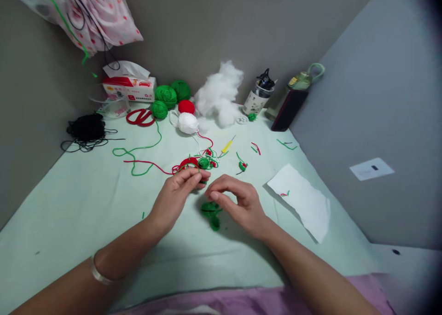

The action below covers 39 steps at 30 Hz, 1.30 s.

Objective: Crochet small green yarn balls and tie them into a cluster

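My left hand (178,193) is closed in a pinch, with a bit of green yarn (203,182) showing at its fingertips. Just to the right, my right hand (240,201) has thumb and forefinger pressed together; whatever it pinches is too small to make out. Below the right fingertips lies a green crocheted piece (211,210) with a rounded end. Beyond my left fingers sit a small green coil (203,162) and a tangle of red yarn (186,163). Small red, green and white crocheted bits (213,164) lie beside them.
A yellow-handled hook (226,147), red scissors (141,117), green yarn balls (165,96), a white yarn ball (188,123) and stuffing (221,94) lie farther back. Black yarn (86,128) is left. White paper (300,200) lies right; a phone (289,110) leans against a bottle (300,81).
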Each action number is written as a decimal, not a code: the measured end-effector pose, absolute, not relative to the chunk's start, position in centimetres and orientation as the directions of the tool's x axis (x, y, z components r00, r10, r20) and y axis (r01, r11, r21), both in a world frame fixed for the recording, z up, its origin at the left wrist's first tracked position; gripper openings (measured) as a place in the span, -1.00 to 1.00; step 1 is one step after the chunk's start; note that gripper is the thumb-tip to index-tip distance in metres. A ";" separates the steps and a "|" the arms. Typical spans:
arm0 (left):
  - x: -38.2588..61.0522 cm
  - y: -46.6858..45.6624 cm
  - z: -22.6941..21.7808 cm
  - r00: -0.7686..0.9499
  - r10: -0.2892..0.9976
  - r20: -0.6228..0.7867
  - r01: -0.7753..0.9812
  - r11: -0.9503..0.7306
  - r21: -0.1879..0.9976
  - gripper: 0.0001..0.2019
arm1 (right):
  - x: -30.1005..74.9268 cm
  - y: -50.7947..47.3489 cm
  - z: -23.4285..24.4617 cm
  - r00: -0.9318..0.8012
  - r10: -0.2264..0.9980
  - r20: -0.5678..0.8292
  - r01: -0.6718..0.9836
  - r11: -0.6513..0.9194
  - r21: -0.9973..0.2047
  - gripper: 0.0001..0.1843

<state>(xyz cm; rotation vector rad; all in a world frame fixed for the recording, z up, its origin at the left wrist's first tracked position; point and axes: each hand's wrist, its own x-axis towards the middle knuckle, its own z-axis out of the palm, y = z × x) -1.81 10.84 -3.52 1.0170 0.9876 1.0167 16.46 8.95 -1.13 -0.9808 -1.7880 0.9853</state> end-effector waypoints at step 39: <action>-2.1 10.8 -4.4 0.255 0.764 0.593 0.346 -0.644 0.682 -0.81 | 16.6 9.5 -1.7 -0.235 0.971 -0.054 0.011 -0.053 -0.999 -0.76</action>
